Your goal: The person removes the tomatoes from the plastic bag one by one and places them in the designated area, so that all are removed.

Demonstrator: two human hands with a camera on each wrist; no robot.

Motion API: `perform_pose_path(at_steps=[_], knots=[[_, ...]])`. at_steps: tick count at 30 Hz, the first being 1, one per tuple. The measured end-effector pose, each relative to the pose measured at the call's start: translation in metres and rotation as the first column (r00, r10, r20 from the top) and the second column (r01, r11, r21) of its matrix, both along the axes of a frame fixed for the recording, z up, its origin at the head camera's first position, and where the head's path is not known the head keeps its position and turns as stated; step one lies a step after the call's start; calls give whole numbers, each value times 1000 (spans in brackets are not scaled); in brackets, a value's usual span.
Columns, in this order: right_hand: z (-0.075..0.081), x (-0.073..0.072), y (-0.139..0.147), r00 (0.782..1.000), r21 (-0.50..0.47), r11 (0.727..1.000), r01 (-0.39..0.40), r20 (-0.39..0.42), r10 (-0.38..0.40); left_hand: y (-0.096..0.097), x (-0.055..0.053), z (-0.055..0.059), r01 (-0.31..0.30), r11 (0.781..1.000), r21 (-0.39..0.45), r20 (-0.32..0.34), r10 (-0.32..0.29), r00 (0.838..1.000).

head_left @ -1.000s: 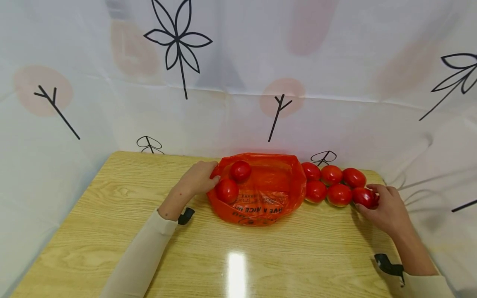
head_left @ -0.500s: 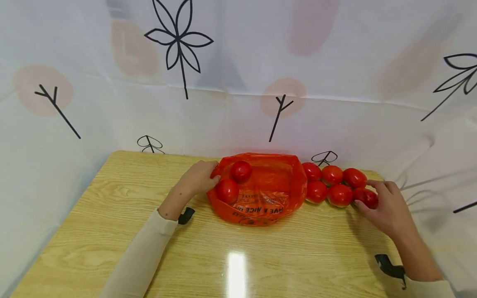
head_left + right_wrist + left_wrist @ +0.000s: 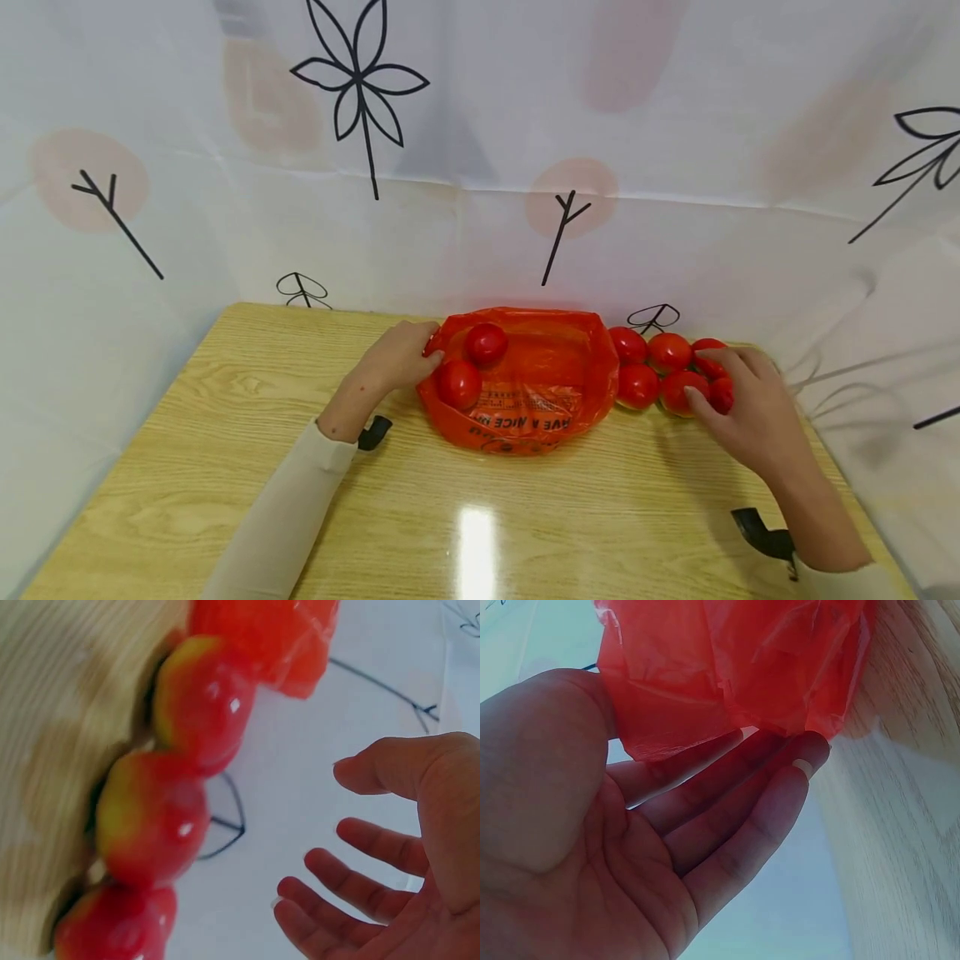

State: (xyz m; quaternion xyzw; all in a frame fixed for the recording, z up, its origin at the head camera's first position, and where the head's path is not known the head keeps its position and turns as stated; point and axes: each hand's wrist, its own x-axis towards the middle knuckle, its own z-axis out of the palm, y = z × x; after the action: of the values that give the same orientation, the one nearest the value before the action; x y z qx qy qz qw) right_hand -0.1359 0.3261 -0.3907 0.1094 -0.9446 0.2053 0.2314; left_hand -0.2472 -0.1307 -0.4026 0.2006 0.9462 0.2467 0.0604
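Wood-grain counter (image 3: 315, 500) against printed cloth (image 3: 457, 242); watch for rolling.
Got right hand (image 3: 752, 417) spread, gripping nothing, at right end of red fruits (image 3: 669, 353) beside red bag (image 3: 538, 316); can't tell contact. Got left hand (image 3: 393, 360) pinching bag's left rim, with two fruits (image 3: 460, 383) inside. Could scatter rows by careless fingertip nudge; could lose bag mouth by slackening left.

From farthest back, the head view faces forward and down across the table (image 3: 600, 517). The left wrist view looks closely along the left hand (image 3: 626, 844) to the red bag (image 3: 735, 675); the right wrist view, turned sideways, looks past the right hand (image 3: 446, 855) to the red fruits (image 3: 154, 817) and, as far as blur allows, the bag's edge, which all share.
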Motion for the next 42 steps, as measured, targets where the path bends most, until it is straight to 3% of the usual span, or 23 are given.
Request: perform_pose_path(at_steps=[5,18,42], knots=[[4,-5,-19,998,-1,998,-63,0,63,0,0,0,12,1000,3,-19,-11,1000],[12,-14,-49,991,8,991,-131,16,131,1,0,2,31,999,9,-34,-31,999],[15,-34,-97,978,4,982,-187,97,186,1,1,1,20,1000,-4,-18,-20,1000]])
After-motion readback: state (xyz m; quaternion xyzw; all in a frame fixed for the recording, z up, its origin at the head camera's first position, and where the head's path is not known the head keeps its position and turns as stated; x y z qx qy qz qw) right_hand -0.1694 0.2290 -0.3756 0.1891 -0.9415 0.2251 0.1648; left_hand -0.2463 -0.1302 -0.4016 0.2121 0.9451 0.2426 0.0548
